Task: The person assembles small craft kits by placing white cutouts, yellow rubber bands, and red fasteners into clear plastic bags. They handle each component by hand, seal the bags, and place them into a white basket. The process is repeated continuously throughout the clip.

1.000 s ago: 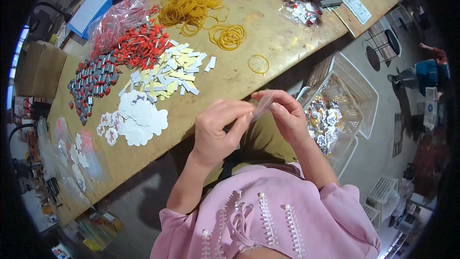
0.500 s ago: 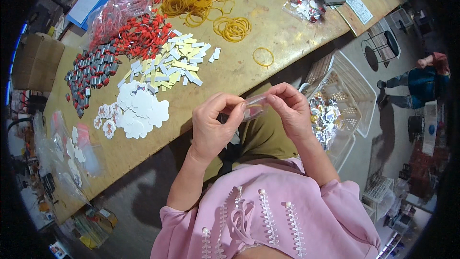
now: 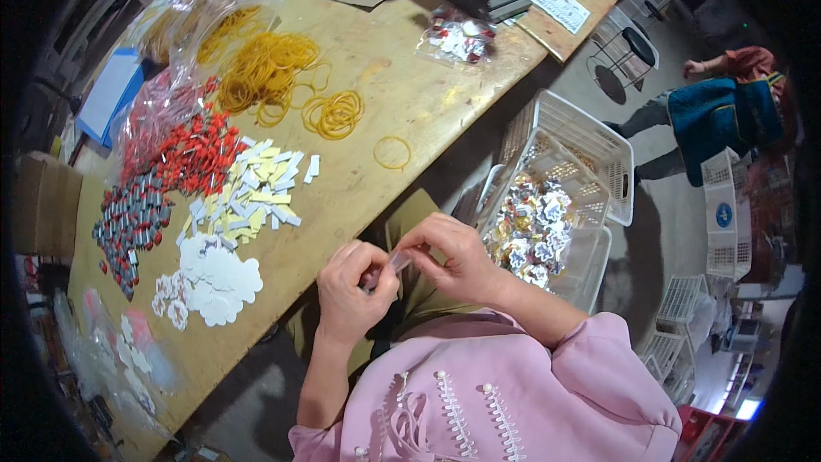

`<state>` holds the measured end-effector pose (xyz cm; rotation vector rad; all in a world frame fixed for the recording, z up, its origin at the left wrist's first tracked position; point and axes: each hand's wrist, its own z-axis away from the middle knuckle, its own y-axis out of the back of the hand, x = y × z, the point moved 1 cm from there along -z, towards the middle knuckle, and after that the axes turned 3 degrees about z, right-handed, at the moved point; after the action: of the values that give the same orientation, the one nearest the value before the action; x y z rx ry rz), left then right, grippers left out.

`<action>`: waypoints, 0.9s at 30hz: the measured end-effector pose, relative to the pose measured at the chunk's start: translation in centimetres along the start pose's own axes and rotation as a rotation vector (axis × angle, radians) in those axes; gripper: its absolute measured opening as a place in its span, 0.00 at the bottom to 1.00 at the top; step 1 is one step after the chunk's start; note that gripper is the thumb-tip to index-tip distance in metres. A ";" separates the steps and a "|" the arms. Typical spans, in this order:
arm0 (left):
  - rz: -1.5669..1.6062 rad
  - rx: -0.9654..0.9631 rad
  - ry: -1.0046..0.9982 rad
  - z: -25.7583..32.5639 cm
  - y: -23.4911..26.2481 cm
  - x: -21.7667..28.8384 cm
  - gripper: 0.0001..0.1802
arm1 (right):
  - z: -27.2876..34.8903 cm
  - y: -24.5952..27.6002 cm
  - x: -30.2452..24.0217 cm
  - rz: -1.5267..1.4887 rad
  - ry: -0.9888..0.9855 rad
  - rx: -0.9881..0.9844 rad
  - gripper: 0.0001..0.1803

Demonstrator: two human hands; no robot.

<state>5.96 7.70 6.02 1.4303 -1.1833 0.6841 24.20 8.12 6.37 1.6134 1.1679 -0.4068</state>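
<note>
A small clear plastic bag (image 3: 399, 262) is pinched between my two hands above my lap, just off the table's edge. Curled fingers of my left hand (image 3: 349, 289) hold one side of it and hide much of what it contains. On the other side, the thumb and forefinger of my right hand (image 3: 451, 258) grip the bag's upper end. Nearest on the table lie white flower-shaped cards (image 3: 224, 284), and beyond them a heap of white and yellow small strips (image 3: 255, 192).
Red-tipped small parts (image 3: 192, 154), grey-and-red pieces (image 3: 128, 222) and yellow rubber bands (image 3: 269, 68) lie on the table (image 3: 462, 103). Plastic baskets (image 3: 623, 158) with shiny packets (image 3: 530, 227) stand at my right. A person (image 3: 710, 111) walks at the far right.
My view has shifted, so the table appears farther left. Both hands have drawn closer together around the bag, and less of it shows between the fingers.
</note>
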 end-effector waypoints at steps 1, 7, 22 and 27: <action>0.001 -0.010 -0.005 0.2 0.1 0.0 0.07 | 0.0 0.2 0.1 -0.060 -0.056 -0.006 0.05; 0.077 -0.023 0.011 -0.2 -0.6 0.2 0.06 | -0.9 3.6 2.2 -0.197 -0.233 0.065 0.03; 0.158 -0.125 0.192 0.4 -2.5 -1.5 0.02 | 5.8 3.5 11.2 0.243 -0.023 0.404 0.09; 0.123 -0.175 0.282 0.9 -2.5 -2.1 0.02 | 23.3 1.4 27.2 0.320 -0.906 0.500 0.14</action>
<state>7.39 7.15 2.97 1.0826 -1.0856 0.8176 44.66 0.78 -22.11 1.6838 0.1159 -1.1300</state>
